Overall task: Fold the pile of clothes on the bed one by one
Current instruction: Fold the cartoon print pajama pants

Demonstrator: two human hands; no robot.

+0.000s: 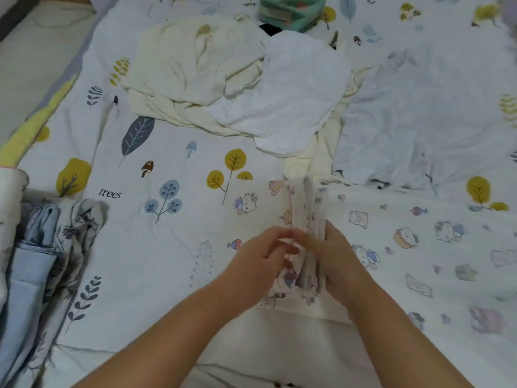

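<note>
A white cartoon-print garment (397, 236) lies spread on the bed in front of me, its middle gathered into an upright fold (312, 217). My right hand (340, 261) grips that fold from the right side. My left hand (263, 261) is blurred and sits against the fold's left side, fingers reaching toward it; whether it pinches the cloth I cannot tell. Beyond them lies the pile: a cream garment (190, 71), a white dotted piece (291, 99) over it, and a pale blue-grey garment (414, 121) to the right.
The bed sheet (145, 152) has a leaf and tree print. Folded blue and printed bedding (42, 247) sits at the left edge. A teal fabric item (291, 12) lies at the far end. The bed's left edge and floor (30, 51) show at upper left.
</note>
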